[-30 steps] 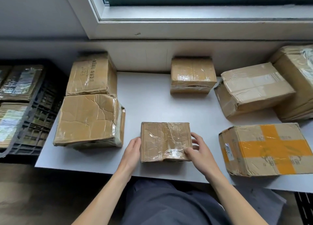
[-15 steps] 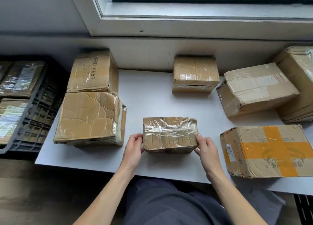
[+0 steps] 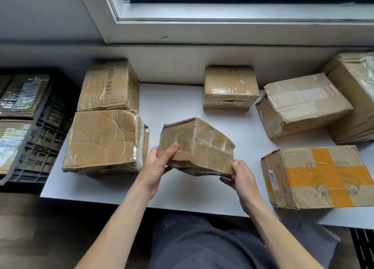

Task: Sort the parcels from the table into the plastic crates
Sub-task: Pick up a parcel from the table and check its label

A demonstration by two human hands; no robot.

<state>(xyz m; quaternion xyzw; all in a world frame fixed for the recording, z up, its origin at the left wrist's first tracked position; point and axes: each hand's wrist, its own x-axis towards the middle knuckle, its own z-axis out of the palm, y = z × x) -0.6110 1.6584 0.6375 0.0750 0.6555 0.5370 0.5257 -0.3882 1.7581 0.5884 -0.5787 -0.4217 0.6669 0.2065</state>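
Both hands grip the small parcel: the left hand pinches its near corner, the right hand clamps the opposite end, and it hangs tilted just above the counter. With slick tape and fingertip holds, it could slip on the swing to the black crate far left of the hands. The dented box sits right in that path, and the orange-taped box crowds the right hand.

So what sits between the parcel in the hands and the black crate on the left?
In the head view, one large creased box stands on the table between the held parcel and the black crate.
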